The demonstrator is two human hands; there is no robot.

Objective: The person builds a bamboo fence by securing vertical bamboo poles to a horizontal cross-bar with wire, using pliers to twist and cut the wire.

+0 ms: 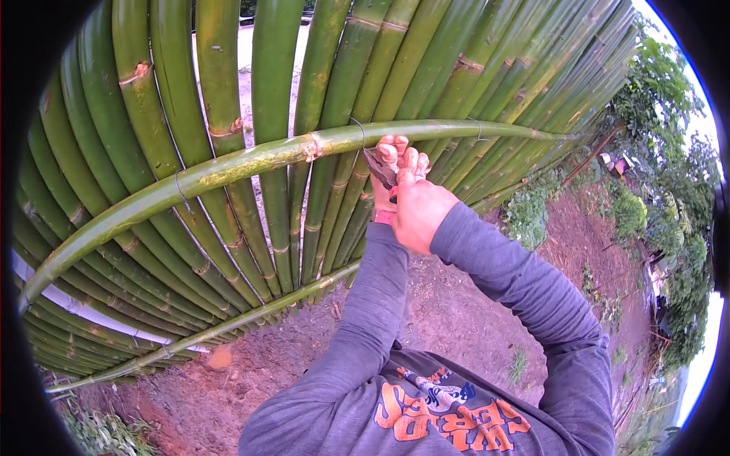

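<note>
My right hand (423,207) is closed around a pair of pliers (382,172), whose dark metal head points up and left toward the bent bamboo rail (266,157). A bit of red shows on the tool beside my fist. My left hand (388,154) is just under the rail, its fingers curled, with a red band (385,218) at the wrist. The right hand and the pliers partly cover it, so whatever it holds is hidden. Close above the plier head, a thin wire loop (360,131) goes around the rail. Behind it stand upright green bamboo poles (274,76).
More wire ties (181,190) bind the rail to the poles. A thinner bamboo rail (251,315) crosses low down, and a white pipe (99,310) lies at the left. Bare reddish soil (456,304) is underfoot. Bushes and trees (654,167) grow at the right.
</note>
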